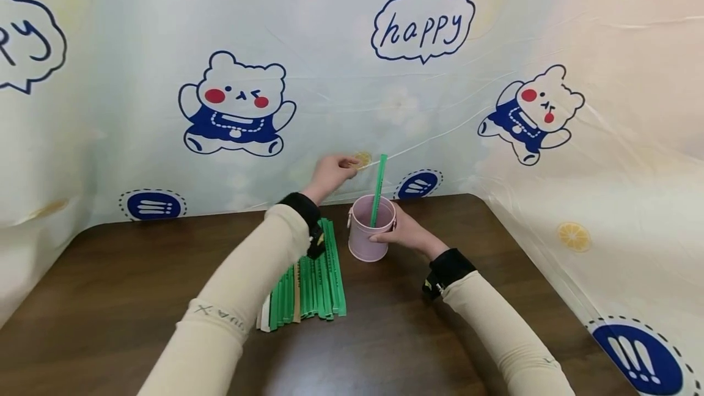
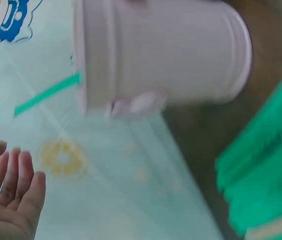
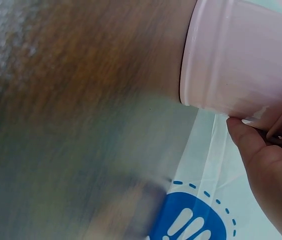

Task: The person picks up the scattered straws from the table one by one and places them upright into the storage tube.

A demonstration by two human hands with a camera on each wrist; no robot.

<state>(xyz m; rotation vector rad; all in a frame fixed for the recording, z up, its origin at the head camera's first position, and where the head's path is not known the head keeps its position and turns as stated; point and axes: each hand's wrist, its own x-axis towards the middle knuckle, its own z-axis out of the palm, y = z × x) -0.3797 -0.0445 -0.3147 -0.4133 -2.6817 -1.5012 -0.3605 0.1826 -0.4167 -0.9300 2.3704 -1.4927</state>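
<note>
A small pink bucket stands upright on the table, with little handle lugs on its sides. One long green strip with print, like a wrapped straw, leans inside it and rises well above the rim. My right hand grips the bucket's right side, thumb across the front. Up and to the left of the rim, my left hand is in the air, apart from the bucket; the left wrist view shows its fingers loosely bent with nothing between them. Below my left forearm lies a row of similar green strips, partly covered by the sleeve.
A brown strip and a white strip lie among the green ones. The dark wooden table ends at the back and right against a pale printed curtain with bears on it.
</note>
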